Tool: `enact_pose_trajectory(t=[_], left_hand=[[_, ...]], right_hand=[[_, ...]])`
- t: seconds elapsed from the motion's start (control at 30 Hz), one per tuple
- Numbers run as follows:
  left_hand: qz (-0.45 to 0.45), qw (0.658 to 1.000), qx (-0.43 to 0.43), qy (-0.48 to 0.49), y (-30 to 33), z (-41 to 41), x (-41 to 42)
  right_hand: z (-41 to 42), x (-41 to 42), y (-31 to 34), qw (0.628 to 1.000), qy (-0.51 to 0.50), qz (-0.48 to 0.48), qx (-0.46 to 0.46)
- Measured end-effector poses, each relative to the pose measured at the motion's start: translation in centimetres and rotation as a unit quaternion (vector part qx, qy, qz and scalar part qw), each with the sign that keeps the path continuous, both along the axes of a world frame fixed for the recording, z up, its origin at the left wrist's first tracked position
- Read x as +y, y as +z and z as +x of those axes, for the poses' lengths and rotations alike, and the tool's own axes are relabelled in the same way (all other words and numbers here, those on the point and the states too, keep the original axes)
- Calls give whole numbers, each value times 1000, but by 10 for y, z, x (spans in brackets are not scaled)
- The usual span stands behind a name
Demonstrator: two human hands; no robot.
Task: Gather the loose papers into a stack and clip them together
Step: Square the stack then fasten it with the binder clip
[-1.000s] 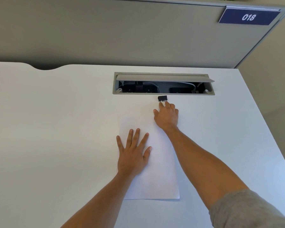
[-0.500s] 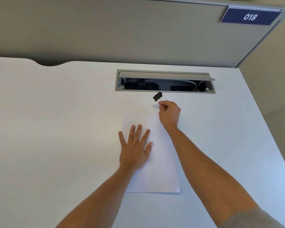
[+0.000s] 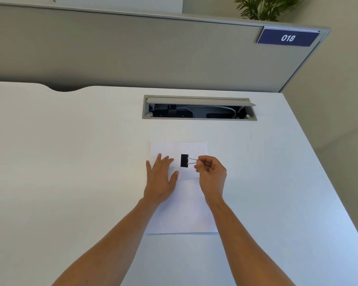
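White worktop [image 3: 70,162], matte, evenly lit, with a curved notch in its far edge at left. A recessed cable tray [image 3: 198,108] sits in the surface, its grey lid [image 3: 201,100] raised, cables visible inside. A grey partition screen [image 3: 132,50] stands behind the worktop, carrying a dark blue plate [image 3: 287,38] marked 018. A green potted plant [image 3: 262,8] shows beyond it. Beige wall [image 3: 343,79] at right.

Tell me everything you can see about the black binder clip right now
The binder clip is small, with a black body that looks like metal and silver wire handles. The handles point right, where the right hand pinches them in a fingertip grip. The body stands on end, long side vertical in the picture, over the upper part of the paper stack. It is not clipped on. Whether it touches the paper cannot be told. The left hand lies beside it, apart.
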State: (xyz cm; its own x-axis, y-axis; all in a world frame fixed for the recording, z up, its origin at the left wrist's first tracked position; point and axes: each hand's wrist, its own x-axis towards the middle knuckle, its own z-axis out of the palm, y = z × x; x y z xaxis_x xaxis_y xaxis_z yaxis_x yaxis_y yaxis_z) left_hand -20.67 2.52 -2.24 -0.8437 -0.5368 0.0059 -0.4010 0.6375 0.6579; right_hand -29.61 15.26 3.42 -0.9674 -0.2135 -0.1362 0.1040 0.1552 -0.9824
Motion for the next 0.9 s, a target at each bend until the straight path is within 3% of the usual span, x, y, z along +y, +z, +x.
enact_pose_trajectory(t=[0.13,0.27,0.37,0.63,0.9], left_hand=[[-9,994,95,-58,20,10,2],[-56,985,117,-110,38,18,6],[-41,990,110,-84,49,23,10],[103,993,55,-28,71,37,14],[309,947,86,-4,88,43,13]], right_hand=[[16,5,3,999,38,-4,-11],[27,6,11,996,85,7,-10],[35,6,17,993,114,19,-2],[46,11,27,988,150,31,33],[48,10,32,988,150,15,43]])
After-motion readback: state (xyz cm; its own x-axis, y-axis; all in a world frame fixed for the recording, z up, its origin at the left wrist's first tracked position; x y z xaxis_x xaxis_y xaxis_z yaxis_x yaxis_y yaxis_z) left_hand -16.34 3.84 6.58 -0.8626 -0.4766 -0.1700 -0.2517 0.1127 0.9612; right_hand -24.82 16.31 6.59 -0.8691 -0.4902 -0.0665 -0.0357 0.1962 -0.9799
